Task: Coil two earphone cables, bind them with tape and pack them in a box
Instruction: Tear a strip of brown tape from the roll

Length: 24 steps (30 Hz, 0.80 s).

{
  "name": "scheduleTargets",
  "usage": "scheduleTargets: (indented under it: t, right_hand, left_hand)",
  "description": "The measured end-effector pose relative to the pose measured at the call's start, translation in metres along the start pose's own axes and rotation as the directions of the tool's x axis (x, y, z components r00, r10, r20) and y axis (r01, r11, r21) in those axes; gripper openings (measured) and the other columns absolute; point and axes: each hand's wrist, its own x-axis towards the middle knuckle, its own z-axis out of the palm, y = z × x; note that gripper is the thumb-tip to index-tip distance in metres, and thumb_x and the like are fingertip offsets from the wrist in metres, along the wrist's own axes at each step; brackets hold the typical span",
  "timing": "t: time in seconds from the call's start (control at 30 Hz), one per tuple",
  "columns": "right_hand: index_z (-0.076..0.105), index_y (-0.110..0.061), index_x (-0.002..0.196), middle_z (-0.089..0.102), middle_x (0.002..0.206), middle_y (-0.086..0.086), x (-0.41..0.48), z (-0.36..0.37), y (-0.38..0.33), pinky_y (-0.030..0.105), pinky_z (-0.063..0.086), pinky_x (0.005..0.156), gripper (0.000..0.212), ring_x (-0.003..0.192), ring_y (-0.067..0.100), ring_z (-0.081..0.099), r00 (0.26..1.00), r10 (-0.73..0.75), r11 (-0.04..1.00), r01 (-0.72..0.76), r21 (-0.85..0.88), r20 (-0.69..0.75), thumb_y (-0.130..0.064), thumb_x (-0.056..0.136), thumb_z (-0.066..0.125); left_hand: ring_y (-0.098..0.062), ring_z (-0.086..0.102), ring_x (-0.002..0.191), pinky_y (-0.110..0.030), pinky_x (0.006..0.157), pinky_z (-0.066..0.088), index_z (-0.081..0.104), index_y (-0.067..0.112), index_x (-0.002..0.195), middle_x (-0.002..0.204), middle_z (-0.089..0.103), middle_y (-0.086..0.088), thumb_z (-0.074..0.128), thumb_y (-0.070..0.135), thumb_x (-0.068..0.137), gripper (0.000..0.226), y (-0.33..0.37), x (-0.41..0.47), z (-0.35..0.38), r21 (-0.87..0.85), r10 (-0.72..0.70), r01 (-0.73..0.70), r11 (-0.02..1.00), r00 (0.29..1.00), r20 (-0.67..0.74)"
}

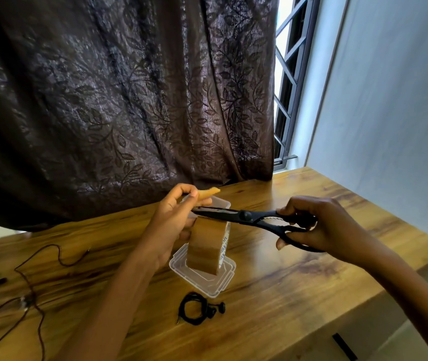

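Observation:
My left hand [173,217] pinches the free end of brown tape [207,193] pulled up from the tape roll [207,246], which stands upright over a clear plastic lid [207,282]. My right hand [317,225] grips black scissors [249,217], whose blades lie across the tape strip just above the roll. A coiled black earphone cable [197,308] lies on the wooden table [298,277] near the front. A second earphone cable [25,282], brownish and uncoiled, sprawls at the left.
A clear plastic box [220,204] sits behind the roll, mostly hidden by my left hand. A dark patterned curtain [129,100] hangs behind the table. The table's right edge [416,269] drops off beside a white wall.

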Motion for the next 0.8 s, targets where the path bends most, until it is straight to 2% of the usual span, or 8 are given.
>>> scheduleTargets:
  t: [0.1,0.17,0.3,0.43,0.53,0.63,0.73,0.8]
  right_hand:
    - [0.057,-0.016,0.08,0.054,0.072,-0.013,-0.003,0.004,0.0,0.009,0.034,0.054,0.036,0.061,0.004,0.045,1.0,0.002,1.0,-0.002,-0.015,-0.029,-0.019,0.06,0.087]
    - [0.057,-0.017,0.081,0.055,0.068,-0.01,-0.008,0.009,0.003,0.013,0.033,0.051,0.039,0.058,0.008,0.042,0.998,0.017,1.0,-0.016,0.018,-0.056,-0.027,0.058,0.088]
    - [0.057,-0.023,0.078,0.057,0.069,0.01,-0.016,0.026,0.009,0.03,0.037,0.052,0.045,0.058,0.024,0.045,0.975,0.155,0.957,-0.109,0.269,-0.157,-0.049,0.053,0.083]
    - [0.055,-0.005,0.078,0.06,0.072,0.019,-0.017,0.04,0.017,0.032,0.042,0.059,0.053,0.063,0.023,0.054,0.913,0.344,0.844,-0.199,0.498,-0.218,-0.041,0.053,0.084]
    - [0.061,-0.011,0.082,0.066,0.073,0.01,-0.023,0.05,0.024,0.029,0.044,0.057,0.034,0.068,0.021,0.062,0.815,0.537,0.779,-0.381,0.497,-0.217,-0.031,0.064,0.082]
    - [0.065,-0.012,0.087,0.069,0.077,0.007,-0.035,0.067,0.041,0.025,0.046,0.054,0.015,0.069,0.018,0.064,0.712,0.689,0.672,-0.556,0.489,-0.136,-0.018,0.076,0.074]
    - [0.068,-0.012,0.078,0.069,0.069,0.004,-0.051,0.094,0.063,0.028,0.049,0.055,0.009,0.062,0.015,0.063,0.633,0.747,0.66,-0.673,0.334,-0.201,-0.017,0.074,0.075]
    - [0.069,-0.011,0.073,0.069,0.066,0.004,-0.063,0.113,0.078,0.036,0.052,0.062,0.009,0.064,0.019,0.065,0.607,0.752,0.659,-0.708,0.255,-0.257,-0.016,0.072,0.076]
  left_hand:
    - [0.001,0.05,0.038,-0.015,0.036,0.036,0.051,0.023,0.09,0.078,0.061,0.007,0.042,0.029,0.097,0.012,0.002,0.0,0.003,-0.039,-0.01,0.008,0.999,0.999,-0.039]
    - [0.001,0.046,0.036,-0.014,0.036,0.033,0.051,0.025,0.088,0.08,0.061,0.005,0.041,0.03,0.097,0.014,0.0,0.001,0.003,-0.034,-0.016,0.013,0.999,0.997,-0.071]
    - [-0.005,0.054,0.043,-0.017,0.038,0.033,0.049,0.027,0.088,0.084,0.075,0.0,0.036,0.033,0.098,0.018,-0.008,0.002,0.003,-0.041,-0.053,0.05,0.998,0.996,-0.076]
    - [-0.016,0.061,0.056,-0.021,0.042,0.038,0.046,0.025,0.088,0.086,0.076,-0.002,0.032,0.033,0.099,0.019,-0.015,0.001,0.005,-0.047,-0.063,0.059,0.997,0.994,-0.084]
    - [-0.019,0.062,0.062,-0.022,0.043,0.041,0.045,0.026,0.086,0.086,0.076,-0.001,0.032,0.033,0.099,0.019,-0.017,0.002,0.007,-0.055,-0.062,0.056,0.997,0.993,-0.105]
    - [-0.013,0.062,0.054,-0.019,0.039,0.042,0.045,0.027,0.085,0.089,0.075,-0.003,0.033,0.032,0.099,0.02,-0.017,0.002,0.008,-0.075,-0.061,0.052,0.996,0.99,-0.129]
    - [-0.007,0.063,0.049,-0.018,0.037,0.043,0.045,0.025,0.086,0.092,0.072,-0.005,0.033,0.03,0.099,0.019,-0.019,0.0,0.009,-0.093,-0.063,0.051,0.994,0.99,-0.126]
    - [-0.005,0.062,0.046,-0.016,0.038,0.043,0.045,0.024,0.086,0.093,0.072,-0.005,0.033,0.03,0.1,0.019,-0.021,-0.001,0.01,-0.081,-0.056,0.046,0.996,0.99,-0.128]
